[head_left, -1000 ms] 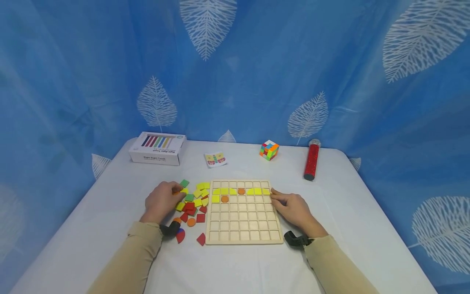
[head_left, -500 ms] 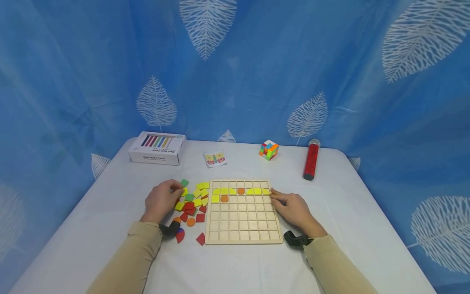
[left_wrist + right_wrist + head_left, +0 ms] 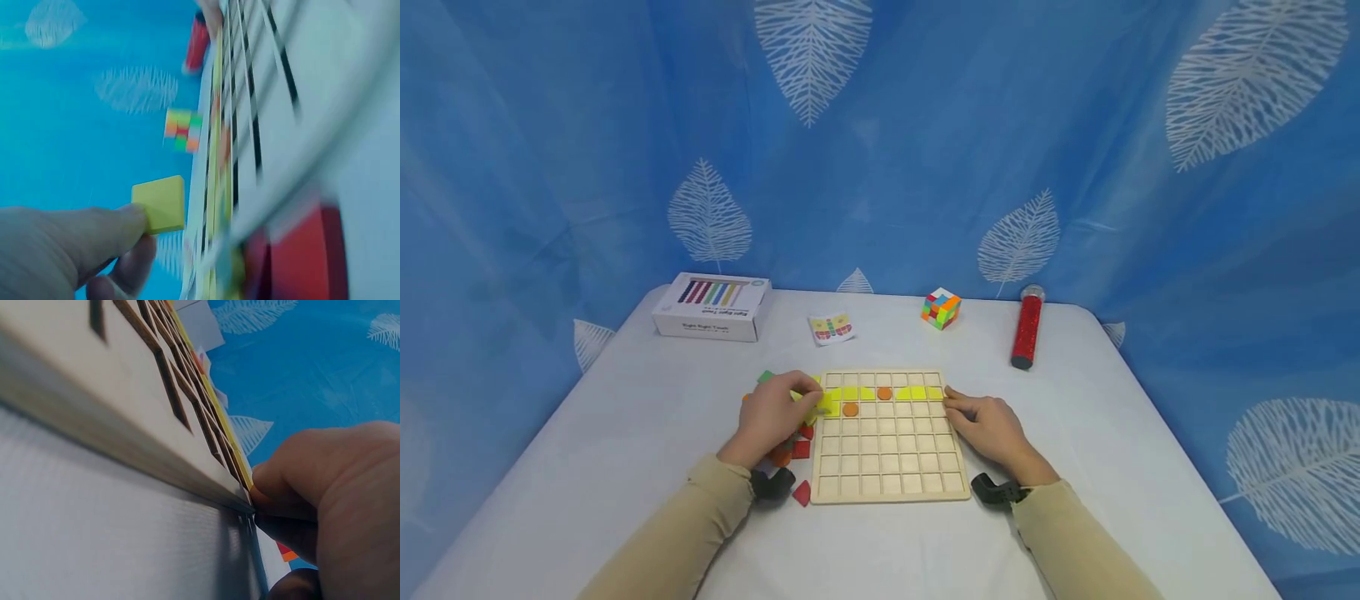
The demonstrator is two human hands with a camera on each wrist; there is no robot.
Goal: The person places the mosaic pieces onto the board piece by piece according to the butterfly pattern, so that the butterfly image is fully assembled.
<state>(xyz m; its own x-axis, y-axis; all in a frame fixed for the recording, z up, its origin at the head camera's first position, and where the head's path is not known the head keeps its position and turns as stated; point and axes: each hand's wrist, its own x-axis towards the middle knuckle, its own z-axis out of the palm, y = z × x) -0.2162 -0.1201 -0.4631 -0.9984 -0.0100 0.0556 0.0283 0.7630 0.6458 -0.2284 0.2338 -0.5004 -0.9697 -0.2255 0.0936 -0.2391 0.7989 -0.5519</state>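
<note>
Evidently partway through filling a wooden board (image 3: 880, 467) with coloured shapes. From the head, holding the left hand (image 3: 772, 414) at the left edge of the board, partly over the loose pieces (image 3: 801, 450), and resting the right hand (image 3: 992, 429) at the opposite edge, near the far corner. Already set in the second row from the back: yellow pieces (image 3: 850, 393) with an orange disc (image 3: 884, 393) among them, and just below, in the next row, a second orange disc (image 3: 850, 410). Lying farther back on the bench (image 3: 865, 550): a picture card (image 3: 831, 329) between a white box (image 3: 711, 308) and a puzzle cube (image 3: 942, 308), plus a red tube (image 3: 1027, 329) off to the right. From the left wrist, clearly pinching a yellow tile (image 3: 160, 205) in the left fingers (image 3: 119, 225), not seated in any slot. From the right wrist, apparently gripping the board's edge with curled right fingers (image 3: 281, 472), likely for steadiness. Probably at the carrying step, between picking up and placing. Next, presumably needing to choose a slot, square the tile to its walls, lower flat and release without nudging neighbouring pieces.
</note>
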